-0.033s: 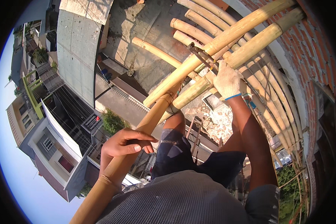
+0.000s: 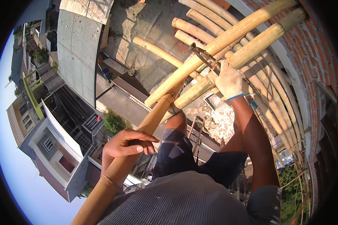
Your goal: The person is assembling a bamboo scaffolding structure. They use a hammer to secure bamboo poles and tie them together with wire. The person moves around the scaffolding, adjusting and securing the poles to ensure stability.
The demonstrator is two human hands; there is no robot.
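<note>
My bare left hand (image 2: 124, 145) lies over a thick upright bamboo pole (image 2: 107, 183), its wrist passing behind the pole. Thumb and index finger stretch apart toward the right, the other fingers bend loosely, and nothing is gripped. My right hand (image 2: 229, 80) wears a pale knitted glove with a blue cuff edge. Its fingers close around the end of a dark metal tool (image 2: 203, 57) with two long arms, like pincers; the glove hides the gripped part. This tool lies across the upper of two slanting bamboo poles (image 2: 221, 44). The lower slanting pole (image 2: 195, 92) runs beneath the glove.
Several bamboo poles (image 2: 274, 93) lie side by side at the right, beside a brick wall (image 2: 321, 52). Ties (image 2: 171, 97) bind the upright pole near the slanting ones. Far below are ground with pale rubble (image 2: 219, 123), a grey roof (image 2: 77, 56) and houses (image 2: 58, 150).
</note>
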